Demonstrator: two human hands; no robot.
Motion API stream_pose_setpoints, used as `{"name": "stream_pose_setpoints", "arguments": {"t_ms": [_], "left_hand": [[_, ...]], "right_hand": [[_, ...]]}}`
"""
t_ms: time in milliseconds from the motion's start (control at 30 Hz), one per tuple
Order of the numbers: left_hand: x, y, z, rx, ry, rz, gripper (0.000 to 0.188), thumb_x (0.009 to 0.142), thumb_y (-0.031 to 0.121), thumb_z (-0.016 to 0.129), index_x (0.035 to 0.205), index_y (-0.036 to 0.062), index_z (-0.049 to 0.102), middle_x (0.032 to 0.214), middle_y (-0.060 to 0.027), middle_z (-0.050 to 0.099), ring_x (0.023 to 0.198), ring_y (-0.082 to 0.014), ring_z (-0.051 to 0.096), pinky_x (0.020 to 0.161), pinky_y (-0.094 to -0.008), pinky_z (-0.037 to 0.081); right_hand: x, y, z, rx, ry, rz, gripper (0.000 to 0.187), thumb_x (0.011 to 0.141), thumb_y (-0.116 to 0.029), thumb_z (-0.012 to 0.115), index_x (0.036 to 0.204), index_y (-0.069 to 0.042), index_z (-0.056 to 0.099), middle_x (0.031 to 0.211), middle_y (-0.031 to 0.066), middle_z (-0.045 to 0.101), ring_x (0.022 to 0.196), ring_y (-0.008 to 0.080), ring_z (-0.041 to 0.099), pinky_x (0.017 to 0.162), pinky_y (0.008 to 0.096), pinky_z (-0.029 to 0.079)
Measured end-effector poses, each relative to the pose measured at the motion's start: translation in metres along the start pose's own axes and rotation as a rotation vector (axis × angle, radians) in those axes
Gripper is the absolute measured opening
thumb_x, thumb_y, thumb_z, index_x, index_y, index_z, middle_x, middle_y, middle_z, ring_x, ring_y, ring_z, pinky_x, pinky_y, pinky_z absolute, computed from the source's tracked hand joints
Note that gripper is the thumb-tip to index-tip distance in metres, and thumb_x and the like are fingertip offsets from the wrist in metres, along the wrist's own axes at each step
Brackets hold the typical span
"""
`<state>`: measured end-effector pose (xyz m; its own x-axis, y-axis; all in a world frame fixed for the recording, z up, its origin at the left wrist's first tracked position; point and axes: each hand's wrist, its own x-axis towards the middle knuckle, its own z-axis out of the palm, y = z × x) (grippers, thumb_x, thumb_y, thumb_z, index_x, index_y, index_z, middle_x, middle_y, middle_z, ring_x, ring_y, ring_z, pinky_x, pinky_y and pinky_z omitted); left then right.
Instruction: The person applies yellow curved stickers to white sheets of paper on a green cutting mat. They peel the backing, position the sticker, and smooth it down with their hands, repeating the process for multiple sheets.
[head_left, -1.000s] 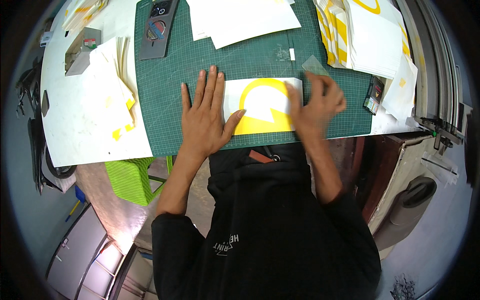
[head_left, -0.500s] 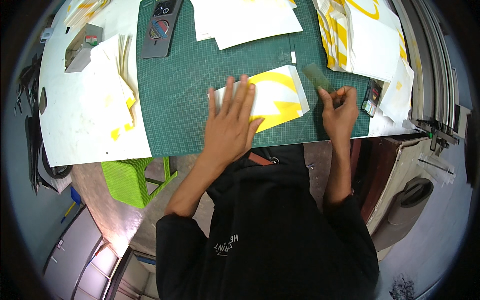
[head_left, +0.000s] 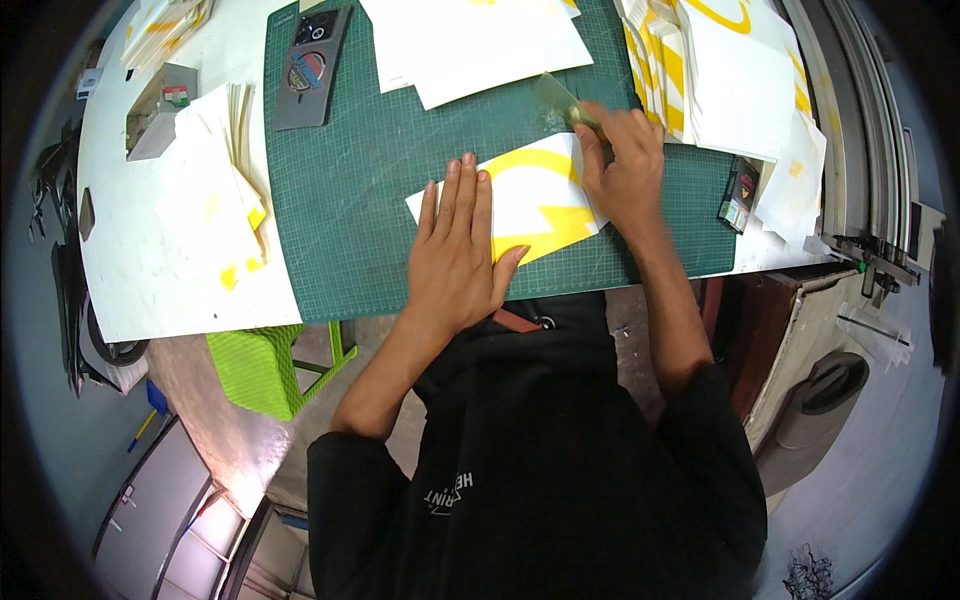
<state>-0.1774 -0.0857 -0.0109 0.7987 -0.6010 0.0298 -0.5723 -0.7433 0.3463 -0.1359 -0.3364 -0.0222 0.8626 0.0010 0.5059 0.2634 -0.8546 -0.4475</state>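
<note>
A white and yellow paper piece (head_left: 540, 215), shaped like an envelope, lies on the green cutting mat (head_left: 345, 215). My left hand (head_left: 450, 235) rests flat on its left part, fingers stretched out. Over the paper's right end, my right hand (head_left: 625, 165) grips a thin translucent strip (head_left: 562, 100) between thumb and fingers. The strip points up and left, just past the paper's far right corner. My right hand hides most of the paper's right edge, and I cannot tell whether the strip touches the mat.
White sheets (head_left: 480, 50) lie at the mat's far side. Stacked white and yellow papers (head_left: 735, 80) stand at right beside a small black box (head_left: 740, 195). A phone (head_left: 312, 70), more papers (head_left: 215, 170) and a grey tray (head_left: 160, 112) are at left. A green chair (head_left: 255, 370) stands below the table.
My right hand has moved left and slightly away from me with the strip, from beside the paper to over its right end. My left hand still presses the paper.
</note>
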Motion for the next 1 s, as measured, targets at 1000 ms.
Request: {"name": "stream_pose_setpoints", "arguments": {"t_ms": [1000], "left_hand": [[-0.002,0.001,-0.001,0.083,0.042,-0.038,0.073,0.104,0.052,0.053,0.160,0.0065,0.045,0.172,-0.0222,0.028,0.157,-0.0551,0.021,0.123,-0.0731,0.013]], "right_hand": [[-0.092,-0.035,-0.070,-0.023,-0.051,0.379,0.020,0.091,-0.002,0.074,0.110,-0.004,0.072,0.096,0.0119,0.071,0.083,0.0278,0.065,0.081,0.0426,0.044]]}}
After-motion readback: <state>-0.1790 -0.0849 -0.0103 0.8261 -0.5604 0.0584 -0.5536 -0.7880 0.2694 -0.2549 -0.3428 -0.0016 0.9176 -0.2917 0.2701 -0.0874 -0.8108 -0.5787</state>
